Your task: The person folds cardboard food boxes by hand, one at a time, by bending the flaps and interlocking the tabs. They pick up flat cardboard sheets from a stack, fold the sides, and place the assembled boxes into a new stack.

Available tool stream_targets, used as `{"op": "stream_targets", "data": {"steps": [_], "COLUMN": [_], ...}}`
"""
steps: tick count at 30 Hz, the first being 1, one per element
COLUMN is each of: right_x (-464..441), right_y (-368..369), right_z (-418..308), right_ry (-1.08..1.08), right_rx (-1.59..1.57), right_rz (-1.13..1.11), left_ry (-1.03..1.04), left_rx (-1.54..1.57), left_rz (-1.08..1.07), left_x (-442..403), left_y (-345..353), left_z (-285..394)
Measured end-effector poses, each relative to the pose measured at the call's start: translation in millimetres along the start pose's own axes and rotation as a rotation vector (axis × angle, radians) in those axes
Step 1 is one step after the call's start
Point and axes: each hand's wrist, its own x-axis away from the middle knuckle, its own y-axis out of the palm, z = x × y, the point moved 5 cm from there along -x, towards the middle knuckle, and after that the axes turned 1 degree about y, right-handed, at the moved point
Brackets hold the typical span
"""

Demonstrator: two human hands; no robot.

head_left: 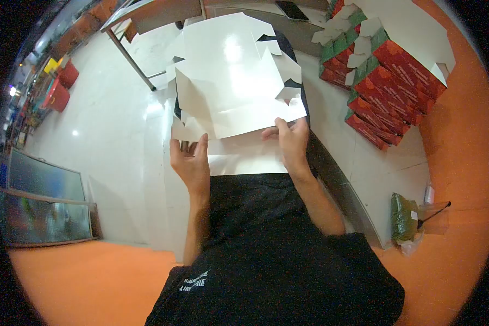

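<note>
A white cardboard box blank (228,70), partly folded, lies across my lap with its slotted side flaps raised. My left hand (190,165) grips the near left corner, where a side panel stands up. At the near right corner, my right hand (293,145) pinches the front edge, thumb on top and some fingers underneath. Another white card surface (247,163) shows below that front edge, between my hands; whether it belongs to the same blank I cannot tell.
Stacks of red and green folded boxes (391,81) stand on the right. A dark phone (292,10) lies at the top. A metal table leg (130,60) is on the left, and a bag of green contents (403,217) sits lower right.
</note>
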Motion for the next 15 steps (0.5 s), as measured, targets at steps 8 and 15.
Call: {"op": "stream_targets", "data": {"steps": [8,15], "right_x": [18.6,11.2], "right_y": [19.9,23.4], "right_z": [-17.0,15.7], "right_ry": [-0.456,-0.286], "right_rx": [0.714,0.620], "right_rz": [0.006,-0.198], "left_ry": [-0.167,-0.102], "left_rx": [0.067,-0.198], "left_rz": [0.043,-0.069], "left_x": [-2.0,-16.7], "left_y": [-0.7,-8.5], "left_z": [-24.0,-25.3]}}
